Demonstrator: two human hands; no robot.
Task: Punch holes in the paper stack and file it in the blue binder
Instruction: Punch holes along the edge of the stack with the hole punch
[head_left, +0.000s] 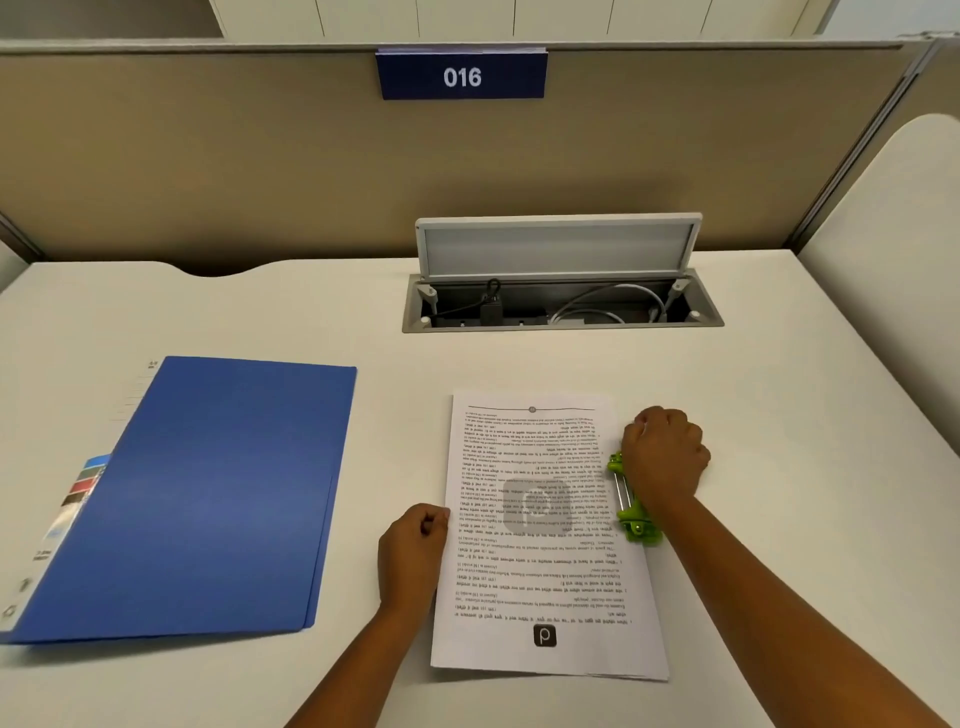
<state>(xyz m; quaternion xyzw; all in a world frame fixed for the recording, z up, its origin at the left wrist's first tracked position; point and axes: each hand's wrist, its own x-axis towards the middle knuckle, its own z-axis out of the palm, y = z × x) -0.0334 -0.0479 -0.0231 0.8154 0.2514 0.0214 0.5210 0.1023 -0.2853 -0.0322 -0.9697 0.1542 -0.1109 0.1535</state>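
Up ahead, the cable box (563, 304) in the desk (779, 389) stood with its lid raised and held a plug and coiled cables, while the blue binder (208, 499) lay closed at my left with papers poking from its left edge. My right hand (662, 457) pressed curled over the green punch (631, 514) on the right edge of the paper stack (545, 540) before me. My left hand (413, 551), fingers curled, touched the stack's left edge.

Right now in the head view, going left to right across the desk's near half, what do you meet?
blue binder → left hand → paper stack → green hole punch → right hand
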